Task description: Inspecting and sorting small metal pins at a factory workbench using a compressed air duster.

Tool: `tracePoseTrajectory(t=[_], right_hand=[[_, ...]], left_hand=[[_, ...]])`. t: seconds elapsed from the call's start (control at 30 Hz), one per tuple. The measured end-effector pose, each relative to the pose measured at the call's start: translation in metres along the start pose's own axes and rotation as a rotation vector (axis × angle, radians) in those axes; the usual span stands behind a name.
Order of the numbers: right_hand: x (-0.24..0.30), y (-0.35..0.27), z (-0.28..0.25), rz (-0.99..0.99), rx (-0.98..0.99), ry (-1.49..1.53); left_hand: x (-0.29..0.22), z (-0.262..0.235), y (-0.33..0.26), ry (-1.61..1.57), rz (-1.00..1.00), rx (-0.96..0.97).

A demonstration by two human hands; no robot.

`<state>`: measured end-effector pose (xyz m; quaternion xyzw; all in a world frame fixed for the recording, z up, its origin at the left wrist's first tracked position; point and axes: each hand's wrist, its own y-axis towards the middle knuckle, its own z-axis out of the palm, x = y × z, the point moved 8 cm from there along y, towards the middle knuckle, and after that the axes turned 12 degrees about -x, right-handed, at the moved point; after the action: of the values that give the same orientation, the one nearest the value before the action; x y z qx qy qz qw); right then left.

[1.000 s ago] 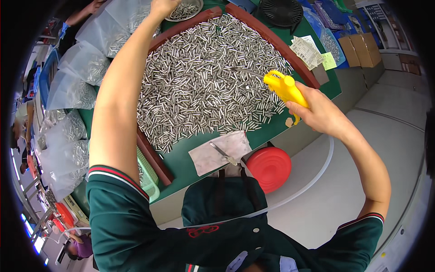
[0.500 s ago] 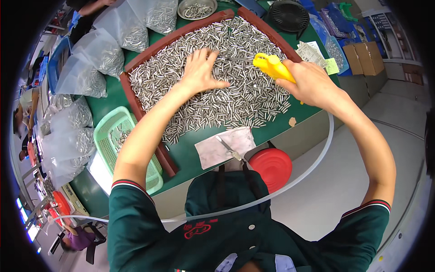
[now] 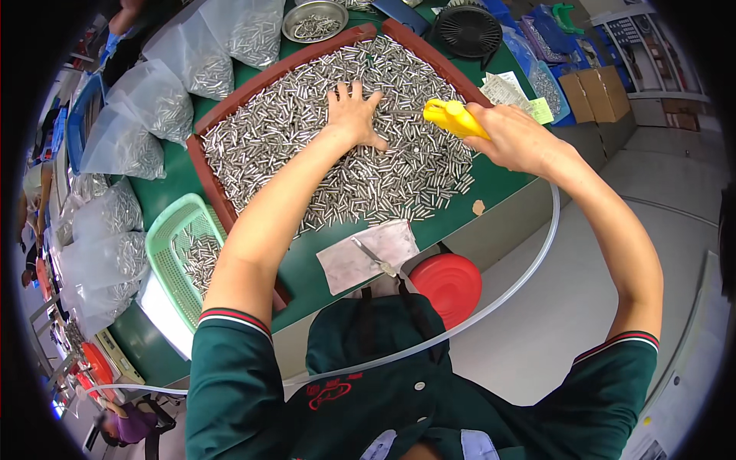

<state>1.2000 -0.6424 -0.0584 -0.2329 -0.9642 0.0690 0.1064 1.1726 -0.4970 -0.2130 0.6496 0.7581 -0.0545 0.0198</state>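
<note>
A broad layer of small silver metal pins (image 3: 291, 138) covers the green table inside a low red-brown frame (image 3: 211, 172). My left hand (image 3: 355, 116) rests on the pins with its fingers spread and nothing gripped. In my right hand (image 3: 514, 138) is a yellow air blow gun (image 3: 454, 119), its thin nozzle pointing left over the pins toward my left hand. A clear hose (image 3: 529, 280) loops down from the right and runs across my front; its joint with the gun is hidden by my hand.
At the left stand a green basket (image 3: 165, 253) with pins and several clear bags (image 3: 165, 107) of pins. Tweezers (image 3: 373, 254) lie on a pale cloth (image 3: 337, 268) near the front edge. A metal bowl (image 3: 290, 29), a black fan (image 3: 468, 32) and a red stool (image 3: 452, 287) surround the work area.
My left hand has shifted right over the pins and its fingers have spread wider. The blow gun stays over the pins in my right hand. The whole view has shifted slightly.
</note>
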Motion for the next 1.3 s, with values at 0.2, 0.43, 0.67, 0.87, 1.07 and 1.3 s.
tracePoseTrajectory(t=[0.2,0.43,0.67,0.87,1.07,1.3], right_hand=[[-0.011,-0.007,-0.019,0.104,0.034,0.053],[-0.021,-0.018,-0.019,0.173,0.055,0.049],[-0.031,-0.031,-0.020,0.176,0.048,0.025],[-0.036,-0.033,-0.027,0.208,-0.018,0.035],[-0.047,-0.039,-0.025,0.225,-0.027,0.015],[-0.058,-0.038,-0.020,0.258,-0.012,0.024]], left_hand=[[0.004,0.003,0.007,-0.092,-0.031,-0.017],[-0.010,0.003,0.019,-0.272,0.042,-0.215],[-0.022,-0.016,0.017,-0.347,0.169,-0.104],[-0.036,-0.003,0.031,-0.177,0.138,-0.052],[-0.053,0.016,0.055,0.019,0.110,0.037],[-0.068,0.019,0.063,-0.153,0.160,-0.083]])
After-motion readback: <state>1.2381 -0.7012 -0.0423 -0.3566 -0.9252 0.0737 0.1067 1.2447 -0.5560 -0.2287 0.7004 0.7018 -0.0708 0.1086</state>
